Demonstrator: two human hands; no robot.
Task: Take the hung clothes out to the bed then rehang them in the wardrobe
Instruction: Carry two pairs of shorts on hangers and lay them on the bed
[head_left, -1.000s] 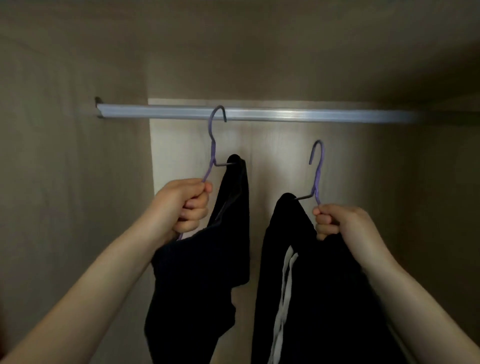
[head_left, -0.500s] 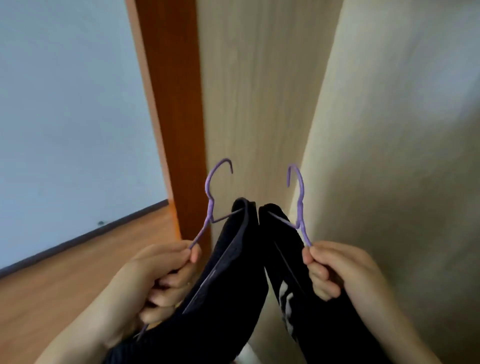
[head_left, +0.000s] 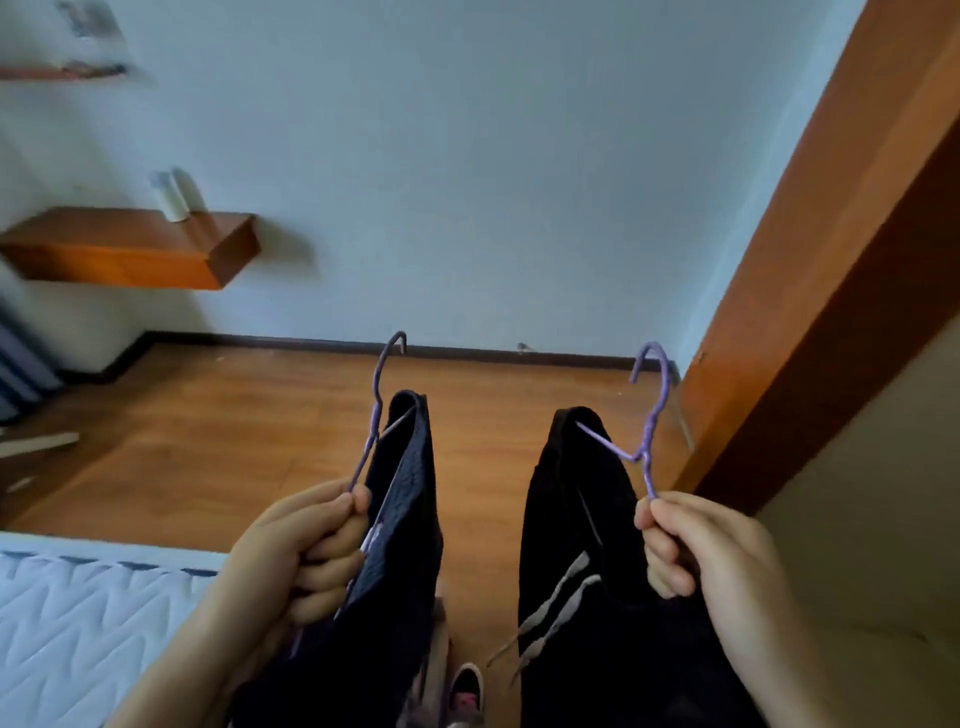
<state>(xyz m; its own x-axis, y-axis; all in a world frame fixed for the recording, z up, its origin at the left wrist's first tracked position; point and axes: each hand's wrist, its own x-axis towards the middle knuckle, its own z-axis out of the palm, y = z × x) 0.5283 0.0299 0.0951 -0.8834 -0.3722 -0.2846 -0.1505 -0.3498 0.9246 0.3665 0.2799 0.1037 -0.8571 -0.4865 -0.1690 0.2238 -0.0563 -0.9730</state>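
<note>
My left hand (head_left: 298, 556) grips a purple wire hanger (head_left: 375, 415) that carries a dark garment (head_left: 395, 545). My right hand (head_left: 696, 551) grips a second purple hanger (head_left: 647, 415) carrying a black garment (head_left: 576, 545) with pale drawstrings. Both hangers are held upright in front of me, hooks free in the air, above the wooden floor. The white quilted bed (head_left: 78, 618) lies at the lower left, beside my left forearm. The wardrobe's orange-brown frame (head_left: 810, 291) rises on the right.
A wooden wall shelf (head_left: 130, 249) with a small white object (head_left: 174, 195) hangs on the pale wall at left. Wooden floor (head_left: 234, 431) stretches ahead to a dark skirting board. A shoe (head_left: 465, 691) shows at the bottom between the garments.
Both hangers have come off the wardrobe rail. My view has swung left, out of the wardrobe, toward the room and the bed; the two hangers are now held farther apart.
</note>
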